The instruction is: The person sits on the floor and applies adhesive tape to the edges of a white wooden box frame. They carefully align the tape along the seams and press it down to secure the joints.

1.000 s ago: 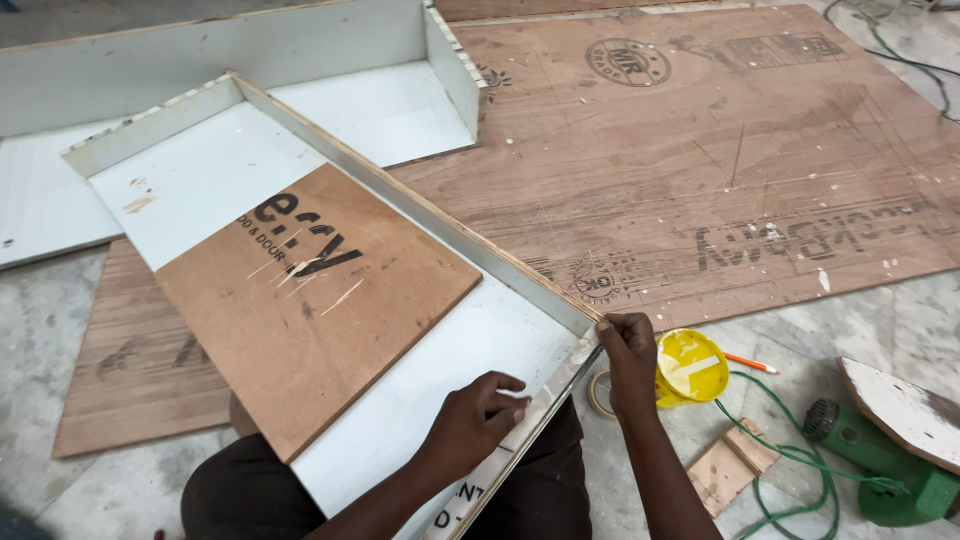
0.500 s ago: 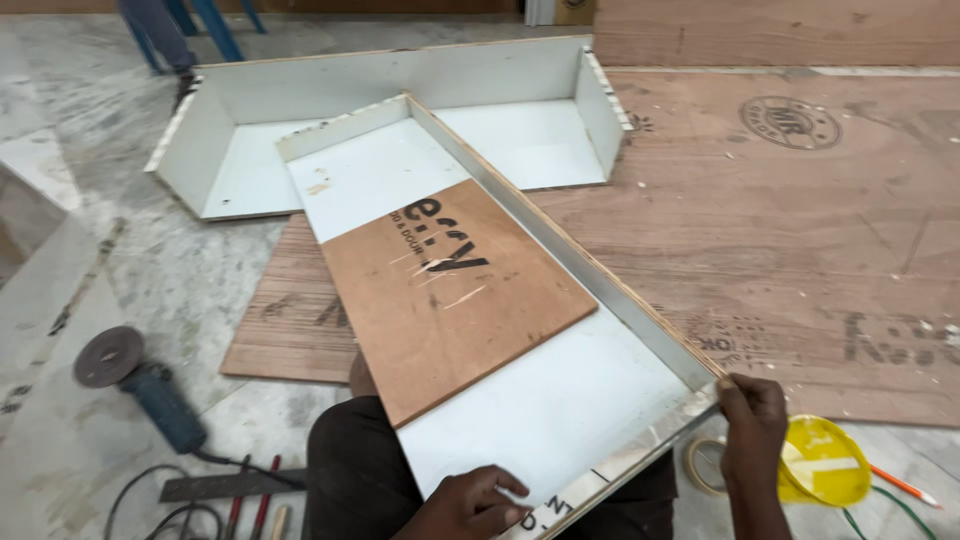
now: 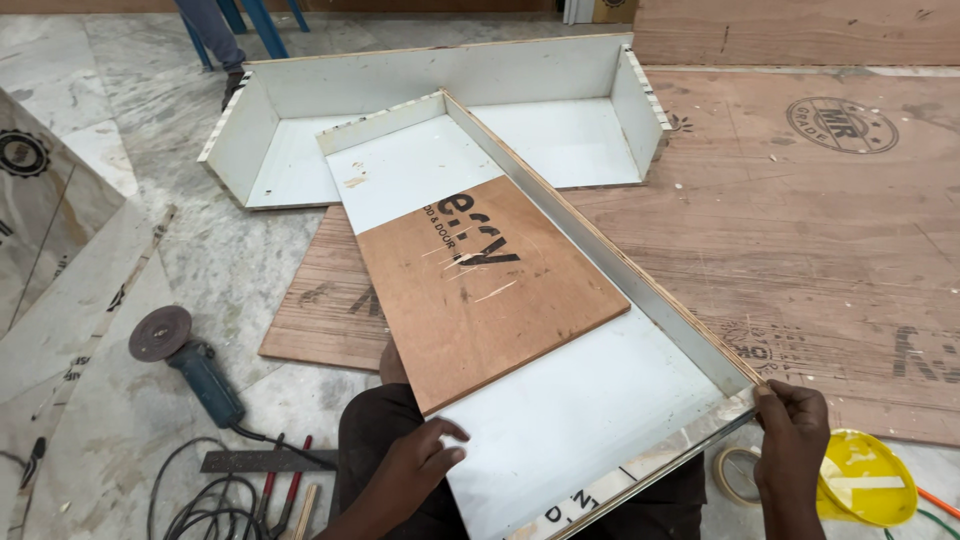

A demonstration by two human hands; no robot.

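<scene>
Since half a second ago the left hand (image 3: 418, 465) has slid up along the near left edge of the white laminated tray panel (image 3: 590, 410), and the view has shifted slightly right. Its fingers (image 3: 447, 430) now lie spread flat on the white face, just below the brown plywood board (image 3: 490, 290) that rests inside the tray with black printed lettering at its upper part. At lower right the right hand (image 3: 795, 440) has its fingers curled shut around the tray's near right corner. Beside that hand on the floor lie a roll of tape (image 3: 737, 474) and a yellow round lid (image 3: 868, 478). At lower left sit an angle grinder (image 3: 190, 360) with its cable, and some hand tools. Farther up lies a second white open box (image 3: 560, 130), partly under the tray. A large plywood sheet (image 3: 830, 230) bearing round stamped marks fills the right.
</scene>
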